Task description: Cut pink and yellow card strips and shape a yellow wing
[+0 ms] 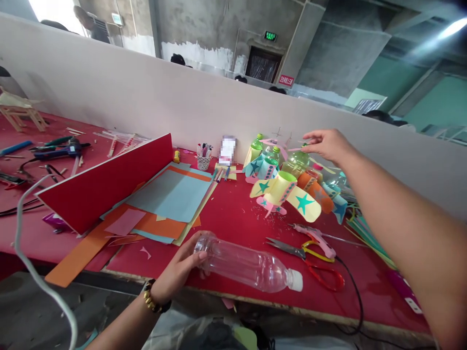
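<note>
Gripping a clear plastic bottle (242, 262) by its base, the left hand (195, 255) holds it sideways at the near edge of a red tabletop (233, 209). The right hand (326, 145) reaches over paper-winged bottle models (279, 187); from here I cannot tell whether it grips one. Scissors (295, 250) and a pink glue gun (321, 240) lie to the right, coloured paper sheets (175, 192) to the left. Beyond, a white partition (146, 97) fronts a rough grey wall (204, 24) with a green exit sign (270, 36).

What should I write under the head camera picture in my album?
At a red table, the left grip holds a clear bottle while the right grip is near starry paper planes.
</note>
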`<state>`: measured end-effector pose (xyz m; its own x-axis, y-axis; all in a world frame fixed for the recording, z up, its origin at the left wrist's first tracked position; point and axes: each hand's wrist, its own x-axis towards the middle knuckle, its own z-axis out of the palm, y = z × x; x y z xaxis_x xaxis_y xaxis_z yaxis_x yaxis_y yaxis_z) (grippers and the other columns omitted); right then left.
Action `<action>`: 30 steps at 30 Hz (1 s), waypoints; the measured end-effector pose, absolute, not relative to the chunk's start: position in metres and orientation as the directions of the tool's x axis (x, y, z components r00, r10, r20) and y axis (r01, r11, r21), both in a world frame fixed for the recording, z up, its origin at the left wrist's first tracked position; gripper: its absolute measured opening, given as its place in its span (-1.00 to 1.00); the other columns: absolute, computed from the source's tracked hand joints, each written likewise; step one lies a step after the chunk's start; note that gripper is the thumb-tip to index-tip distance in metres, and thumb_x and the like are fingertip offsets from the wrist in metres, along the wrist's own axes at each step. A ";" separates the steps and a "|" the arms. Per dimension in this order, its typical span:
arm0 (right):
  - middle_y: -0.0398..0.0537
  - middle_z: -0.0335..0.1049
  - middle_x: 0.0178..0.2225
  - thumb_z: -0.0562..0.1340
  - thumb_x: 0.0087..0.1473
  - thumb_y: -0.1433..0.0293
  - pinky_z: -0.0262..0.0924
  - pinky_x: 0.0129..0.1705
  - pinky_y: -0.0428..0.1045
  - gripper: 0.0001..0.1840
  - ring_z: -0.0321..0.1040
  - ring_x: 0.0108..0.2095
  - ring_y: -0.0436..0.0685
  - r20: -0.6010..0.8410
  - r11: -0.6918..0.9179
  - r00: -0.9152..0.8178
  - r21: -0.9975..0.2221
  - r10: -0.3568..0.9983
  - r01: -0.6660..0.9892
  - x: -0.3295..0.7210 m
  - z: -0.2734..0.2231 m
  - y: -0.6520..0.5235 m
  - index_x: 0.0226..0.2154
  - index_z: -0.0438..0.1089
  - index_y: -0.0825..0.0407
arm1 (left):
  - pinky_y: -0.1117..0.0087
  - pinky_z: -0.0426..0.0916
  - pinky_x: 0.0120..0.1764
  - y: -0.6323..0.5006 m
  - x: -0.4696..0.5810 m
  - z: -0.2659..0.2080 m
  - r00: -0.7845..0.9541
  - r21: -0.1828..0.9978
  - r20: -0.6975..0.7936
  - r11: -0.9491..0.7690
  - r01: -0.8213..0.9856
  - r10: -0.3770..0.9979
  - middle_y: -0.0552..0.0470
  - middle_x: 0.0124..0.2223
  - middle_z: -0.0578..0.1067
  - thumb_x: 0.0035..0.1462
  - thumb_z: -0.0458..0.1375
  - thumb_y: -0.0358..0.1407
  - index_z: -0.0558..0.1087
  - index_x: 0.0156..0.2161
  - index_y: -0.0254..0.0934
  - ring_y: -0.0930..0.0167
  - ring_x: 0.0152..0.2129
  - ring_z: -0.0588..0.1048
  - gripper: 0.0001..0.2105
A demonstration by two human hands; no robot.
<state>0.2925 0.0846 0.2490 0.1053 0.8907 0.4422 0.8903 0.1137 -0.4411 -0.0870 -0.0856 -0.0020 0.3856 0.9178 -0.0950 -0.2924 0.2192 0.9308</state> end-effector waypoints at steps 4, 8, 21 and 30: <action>0.02 0.48 -0.27 0.38 -0.21 0.39 0.21 -0.25 -0.03 -0.49 0.32 -0.38 0.03 0.418 -0.062 0.224 -0.365 0.881 0.929 0.324 0.231 0.087 -0.10 0.47 0.10 | 0.39 0.38 -0.45 -0.085 -0.087 -0.002 0.395 0.935 -0.110 0.230 -0.271 0.912 -0.02 -0.23 0.44 0.11 0.16 -0.14 0.16 0.13 -0.23 0.43 -0.52 0.44 -0.48; 0.08 0.50 -0.24 0.34 -0.15 0.39 0.20 -0.29 -0.04 -0.52 0.34 -0.40 0.04 0.401 -0.151 0.292 -0.347 0.868 0.926 0.340 0.212 0.092 -0.09 0.46 0.13 | 0.39 0.39 -0.44 -0.086 -0.086 0.000 0.393 0.934 -0.109 0.229 -0.274 0.913 0.00 -0.28 0.43 0.12 0.14 -0.14 0.15 0.14 -0.22 0.42 -0.50 0.44 -0.49; -0.03 0.52 -0.30 0.39 -0.26 0.33 0.14 -0.30 -0.03 -0.61 0.35 -0.37 0.10 0.273 -0.143 0.200 -0.217 0.941 0.966 0.360 0.184 0.108 -0.25 0.50 0.02 | 0.43 0.37 -0.42 -0.085 -0.085 -0.001 0.373 0.923 -0.144 0.260 -0.283 0.917 -0.01 -0.22 0.45 0.09 0.17 -0.12 0.20 0.12 -0.19 0.43 -0.47 0.43 -0.50; -0.17 0.42 -0.57 0.41 -0.32 0.27 0.07 -0.42 -0.01 -0.72 0.21 -0.59 0.04 0.303 -0.202 0.255 -0.197 0.918 0.959 0.363 0.185 0.112 -0.43 0.45 -0.03 | 0.39 0.38 -0.45 -0.085 -0.086 -0.001 0.406 0.929 -0.138 0.260 -0.263 0.903 -0.02 -0.26 0.44 0.12 0.14 -0.12 0.15 0.15 -0.21 0.41 -0.50 0.44 -0.47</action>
<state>0.3626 0.1121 0.1846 0.2553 0.9183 0.3027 0.9594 -0.2018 -0.1970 -0.0862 -0.0847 -0.0009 0.4059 0.9035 -0.1377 -0.2627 0.2597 0.9293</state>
